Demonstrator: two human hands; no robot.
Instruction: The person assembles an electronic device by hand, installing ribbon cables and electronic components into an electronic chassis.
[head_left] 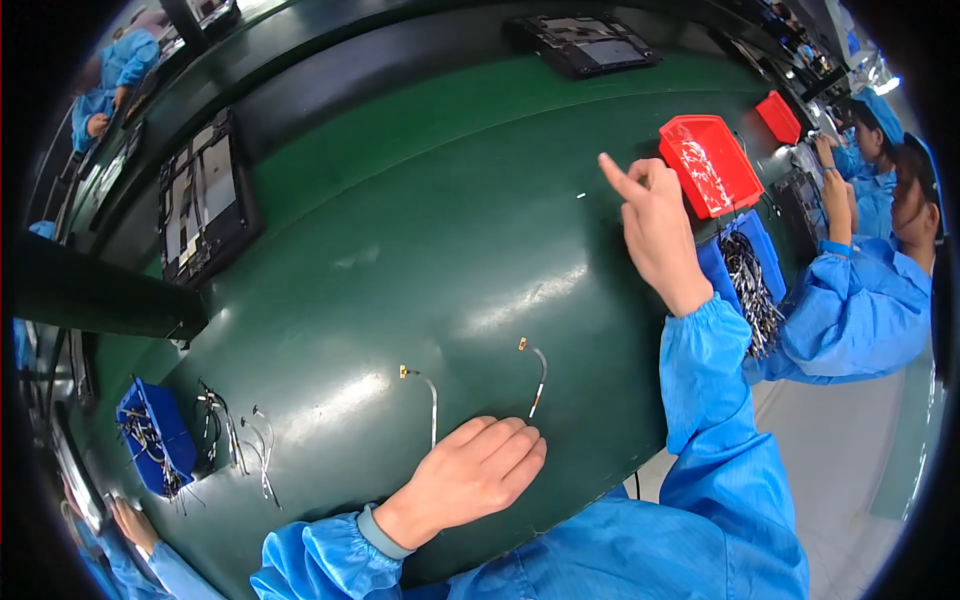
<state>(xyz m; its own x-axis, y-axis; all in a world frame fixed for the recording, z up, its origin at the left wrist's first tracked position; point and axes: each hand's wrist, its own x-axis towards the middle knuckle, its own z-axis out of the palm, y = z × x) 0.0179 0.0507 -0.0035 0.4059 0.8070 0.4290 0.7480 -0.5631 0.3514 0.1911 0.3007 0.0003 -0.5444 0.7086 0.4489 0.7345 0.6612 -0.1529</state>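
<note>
Cables, two, thin and yellow-tipped, are laid side by side on the near part of a green worktable, on which patches of glare are seen. At right, a pale floor and a co-worker in blue are seen. The left side is crossed by a dark post, by which part of the view is blocked. Black panel housings are set at left and on the far side. Blue bins are filled with loose leads at both sides. The right hand is held beside a red bin, index finger apart from the folded others; whether anything is gripped cannot be told. The cables' lower ends are met by the left hand, fingers together; any grip is hidden. A tiny white strip is seen near the extended fingertip.
</note>
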